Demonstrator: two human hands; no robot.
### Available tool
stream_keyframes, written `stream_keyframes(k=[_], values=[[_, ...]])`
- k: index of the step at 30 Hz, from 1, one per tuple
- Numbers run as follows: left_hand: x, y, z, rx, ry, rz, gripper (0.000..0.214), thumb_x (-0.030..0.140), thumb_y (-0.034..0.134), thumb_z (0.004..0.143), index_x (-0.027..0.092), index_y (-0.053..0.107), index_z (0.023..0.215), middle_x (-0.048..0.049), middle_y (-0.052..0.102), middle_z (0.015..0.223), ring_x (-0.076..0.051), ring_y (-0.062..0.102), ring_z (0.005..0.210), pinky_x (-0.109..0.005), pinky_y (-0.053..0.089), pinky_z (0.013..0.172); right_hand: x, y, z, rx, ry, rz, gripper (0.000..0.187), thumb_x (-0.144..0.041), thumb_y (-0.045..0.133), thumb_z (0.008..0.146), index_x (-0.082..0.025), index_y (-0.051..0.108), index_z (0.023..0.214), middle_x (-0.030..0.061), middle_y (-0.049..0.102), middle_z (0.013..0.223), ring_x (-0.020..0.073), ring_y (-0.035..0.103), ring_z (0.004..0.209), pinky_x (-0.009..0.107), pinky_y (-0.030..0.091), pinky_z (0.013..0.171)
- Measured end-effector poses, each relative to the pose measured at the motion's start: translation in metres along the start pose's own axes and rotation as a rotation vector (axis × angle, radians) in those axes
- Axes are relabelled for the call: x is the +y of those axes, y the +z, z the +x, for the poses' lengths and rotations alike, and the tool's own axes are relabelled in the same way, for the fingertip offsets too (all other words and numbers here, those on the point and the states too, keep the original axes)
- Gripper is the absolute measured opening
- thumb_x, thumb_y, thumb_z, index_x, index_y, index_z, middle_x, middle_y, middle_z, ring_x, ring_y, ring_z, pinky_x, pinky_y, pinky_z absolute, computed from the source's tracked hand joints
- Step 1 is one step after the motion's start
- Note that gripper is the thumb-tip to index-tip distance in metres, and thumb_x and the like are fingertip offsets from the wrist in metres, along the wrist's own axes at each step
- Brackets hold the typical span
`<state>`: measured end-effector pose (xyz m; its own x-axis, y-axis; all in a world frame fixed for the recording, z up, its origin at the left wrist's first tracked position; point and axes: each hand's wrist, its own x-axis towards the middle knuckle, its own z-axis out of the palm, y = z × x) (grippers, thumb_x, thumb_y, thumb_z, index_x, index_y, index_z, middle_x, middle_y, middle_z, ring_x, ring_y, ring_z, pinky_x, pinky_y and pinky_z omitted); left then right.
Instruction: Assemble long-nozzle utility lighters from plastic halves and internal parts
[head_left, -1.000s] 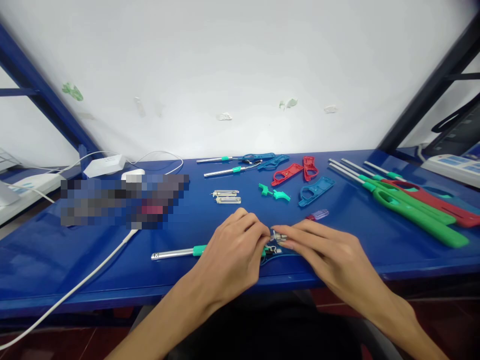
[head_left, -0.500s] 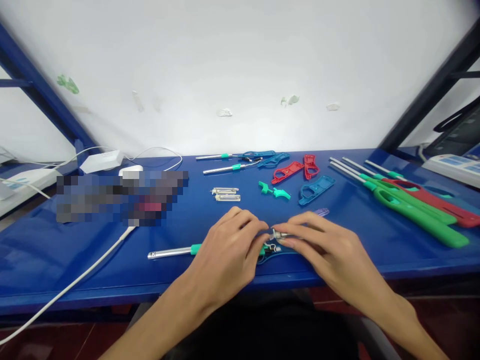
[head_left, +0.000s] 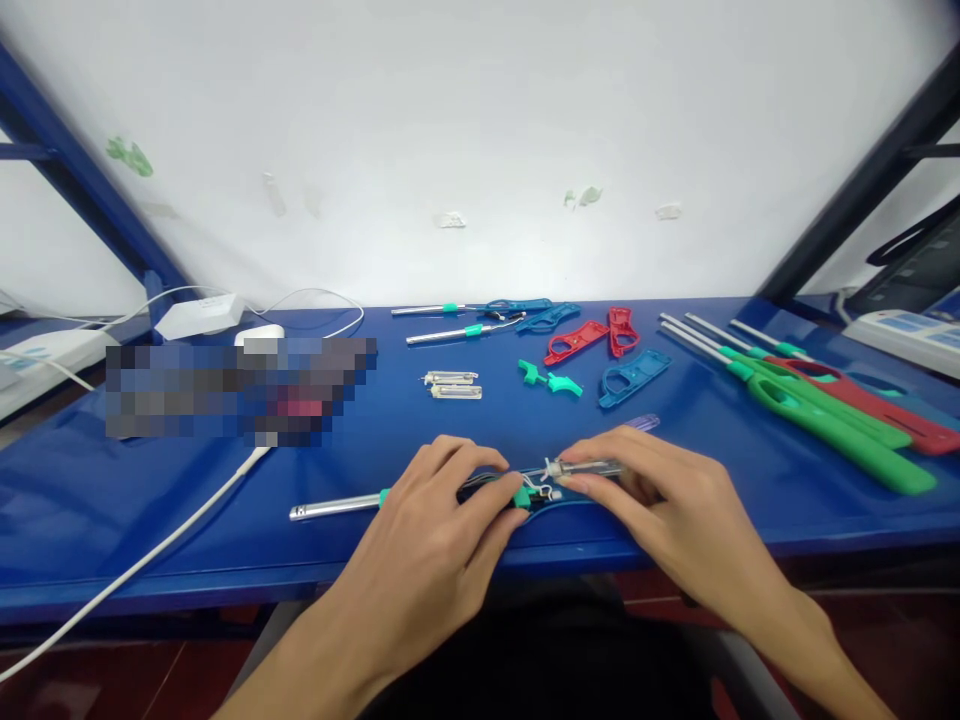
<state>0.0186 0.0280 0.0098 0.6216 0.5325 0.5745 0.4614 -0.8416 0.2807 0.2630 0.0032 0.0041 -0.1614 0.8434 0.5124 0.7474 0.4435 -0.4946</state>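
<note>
In front of me on the table lies a partly assembled long-nosed lighter. Its metal tube (head_left: 334, 507) points left, and its blue half-shell (head_left: 559, 506) lies at the right. My left hand (head_left: 450, 520) is closed around the lighter's middle, with fingers and thumb by the green trigger (head_left: 523, 495). Thin wires (head_left: 536, 486) show just right of those fingers. Between thumb and fingers, my right hand (head_left: 664, 480) pinches a clear lighter fuel tank (head_left: 589, 467) with a white valve end pointing left, just above the blue shell. The palm side of the left hand is hidden.
Two clear tanks (head_left: 455, 392), green triggers (head_left: 551, 379), red half-shells (head_left: 576, 343) and a blue half-shell (head_left: 634, 378) lie beyond my hands. Several whole lighters (head_left: 832, 410) lie right. Two open blue lighters (head_left: 480, 333) sit behind. A white cable (head_left: 187, 545) runs left.
My left hand has moved from the tank's valve end down to the lighter's trigger area. My right hand still holds the tank, which is now more visible.
</note>
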Motion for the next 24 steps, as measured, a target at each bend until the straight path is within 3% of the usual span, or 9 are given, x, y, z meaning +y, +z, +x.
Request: stream_keyframes(k=[11, 24], values=[[0.0048, -0.0023, -0.0001, 0.024, 0.093, 0.078, 0.016, 0.019, 0.061, 0.104, 0.012, 0.073, 0.112, -0.012, 0.071, 0.107, -0.027, 0.064, 0.097, -0.044, 0.054, 0.084, 0.0012, 0.0, 0.0008, -0.052, 0.002, 0.023, 0.007, -0.026, 0.07, 0.101, -0.03, 0.076, 0.101, -0.0029, 0.077, 0.106, 0.0161, 0.075, 0.092, 0.027, 0.053, 0.089], [0.0039, -0.0008, -0.0022, 0.016, 0.112, 0.123, 0.017, 0.023, 0.06, 0.106, 0.013, 0.071, 0.113, -0.0106, 0.072, 0.108, -0.026, 0.067, 0.095, -0.044, 0.055, 0.083, 0.0022, 0.0004, -0.0009, -0.075, -0.024, -0.013, 0.014, -0.026, 0.065, 0.104, -0.028, 0.079, 0.107, -0.0015, 0.077, 0.107, 0.0156, 0.076, 0.091, 0.028, 0.055, 0.087]])
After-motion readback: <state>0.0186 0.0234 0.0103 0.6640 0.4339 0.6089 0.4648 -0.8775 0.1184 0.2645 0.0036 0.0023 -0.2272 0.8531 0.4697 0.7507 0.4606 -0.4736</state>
